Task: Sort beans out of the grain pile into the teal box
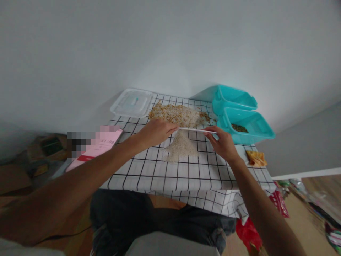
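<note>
Strip (pixel 192 129) in grip of left hand (pixel 156 132) and right hand (pixel 222 144), pile (pixel 182 148) well inside cloth's front edge (pixel 165 189)

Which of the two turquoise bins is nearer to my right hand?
The front bin, with dark green grains visible inside, is nearer to the right hand. The other bin stands behind it, closer to the wall.

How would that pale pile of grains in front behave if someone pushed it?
The pale pile would probably spread out rather than slide as one lump, since it looks like small, loose grains. Some would likely scatter, as its edges thin out across the checked cloth.
</note>
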A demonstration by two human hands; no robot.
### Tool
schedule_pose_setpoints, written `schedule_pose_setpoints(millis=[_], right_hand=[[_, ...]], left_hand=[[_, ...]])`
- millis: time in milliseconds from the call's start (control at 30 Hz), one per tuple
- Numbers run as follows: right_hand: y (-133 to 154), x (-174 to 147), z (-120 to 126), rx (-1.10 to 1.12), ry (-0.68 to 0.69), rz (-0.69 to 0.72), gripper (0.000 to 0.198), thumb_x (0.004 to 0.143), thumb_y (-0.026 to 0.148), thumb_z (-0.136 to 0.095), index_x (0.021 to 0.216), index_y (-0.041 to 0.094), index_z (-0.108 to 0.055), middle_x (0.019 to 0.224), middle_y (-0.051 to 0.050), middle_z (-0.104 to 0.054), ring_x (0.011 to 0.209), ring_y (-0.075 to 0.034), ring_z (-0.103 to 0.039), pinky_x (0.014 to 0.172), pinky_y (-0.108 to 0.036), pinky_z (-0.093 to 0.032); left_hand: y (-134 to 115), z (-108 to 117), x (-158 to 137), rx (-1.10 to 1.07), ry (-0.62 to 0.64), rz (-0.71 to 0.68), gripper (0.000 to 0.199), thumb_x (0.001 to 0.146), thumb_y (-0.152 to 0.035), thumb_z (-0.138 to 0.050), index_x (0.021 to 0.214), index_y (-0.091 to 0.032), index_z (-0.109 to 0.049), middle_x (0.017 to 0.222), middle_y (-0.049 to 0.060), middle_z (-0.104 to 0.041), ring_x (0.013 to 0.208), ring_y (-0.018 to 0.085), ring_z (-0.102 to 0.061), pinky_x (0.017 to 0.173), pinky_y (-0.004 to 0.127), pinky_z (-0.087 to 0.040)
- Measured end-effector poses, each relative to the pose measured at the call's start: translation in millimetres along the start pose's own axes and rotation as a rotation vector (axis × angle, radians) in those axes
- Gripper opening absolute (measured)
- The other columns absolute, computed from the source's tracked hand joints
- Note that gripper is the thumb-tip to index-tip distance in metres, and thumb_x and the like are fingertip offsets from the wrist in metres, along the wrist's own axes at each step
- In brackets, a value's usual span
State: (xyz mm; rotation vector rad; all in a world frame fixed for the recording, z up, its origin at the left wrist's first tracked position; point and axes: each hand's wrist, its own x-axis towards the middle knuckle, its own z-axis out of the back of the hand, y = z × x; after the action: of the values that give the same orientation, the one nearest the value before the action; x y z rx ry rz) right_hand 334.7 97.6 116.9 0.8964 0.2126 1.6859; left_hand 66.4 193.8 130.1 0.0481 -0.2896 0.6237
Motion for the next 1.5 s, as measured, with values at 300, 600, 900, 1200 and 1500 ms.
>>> schedule_pose_setpoints(millis=[300, 600, 900, 1200, 1500], right_hand=[[16, -34, -1, 0.038, 0.077, 0.022, 0.023, 0.095, 0.028, -0.052, 0.112, 0.022, -0.066, 0.112, -0.005, -0.072, 0.104, -0.019, -0.067, 0.09, -0.034, -0.053], [30, -58, -7, 0.065, 0.062, 0.037, 0.027, 0.094, 0.018, -0.052, 0.117, 0.022, -0.065, 0.116, -0.005, -0.069, 0.11, -0.016, -0.063, 0.096, -0.034, -0.051], [39, -53, -4, 0.164, 0.039, 0.016, 0.037, 0.091, 0.012, -0.05, 0.123, 0.028, -0.06, 0.122, -0.005, -0.066, 0.116, -0.02, -0.061, 0.1, -0.038, -0.049], [57, -35, 17, 0.273, 0.061, 0.069, 0.029, 0.093, 0.014, -0.048, 0.114, 0.028, -0.061, 0.114, -0.005, -0.069, 0.108, -0.019, -0.065, 0.093, -0.032, -0.053], [18, 22, 90, 0.488, -0.221, -0.263, 0.029, 0.09, 0.044, -0.059, 0.104, 0.02, -0.068, 0.092, -0.005, -0.072, 0.083, -0.021, -0.067, 0.075, -0.031, -0.054]], left_hand=[[-15, 4, -32, -0.03, 0.016, 0.013, 0.033, 0.096, -0.025, -0.046, 0.12, -0.025, -0.068, 0.108, 0.005, -0.078, 0.089, 0.023, -0.074, 0.076, 0.033, -0.054], [-26, 6, -51, -0.09, 0.01, 0.019, 0.031, 0.096, -0.02, -0.046, 0.12, -0.023, -0.065, 0.115, 0.005, -0.075, 0.099, 0.022, -0.071, 0.085, 0.034, -0.055], [-29, 13, -56, -0.238, -0.076, 0.12, 0.034, 0.096, -0.019, -0.045, 0.125, -0.024, -0.062, 0.125, 0.006, -0.071, 0.109, 0.022, -0.069, 0.096, 0.04, -0.055], [-30, 14, -72, -0.658, -0.166, 0.346, 0.042, 0.093, -0.028, -0.053, 0.134, -0.039, -0.053, 0.139, 0.0, -0.061, 0.129, 0.022, -0.056, 0.11, 0.042, -0.045], [-17, 64, 100, -1.318, -0.401, 0.508, 0.035, 0.094, -0.049, -0.048, 0.111, -0.021, -0.06, 0.13, 0.009, -0.063, 0.121, 0.023, -0.06, 0.097, 0.034, -0.053]])
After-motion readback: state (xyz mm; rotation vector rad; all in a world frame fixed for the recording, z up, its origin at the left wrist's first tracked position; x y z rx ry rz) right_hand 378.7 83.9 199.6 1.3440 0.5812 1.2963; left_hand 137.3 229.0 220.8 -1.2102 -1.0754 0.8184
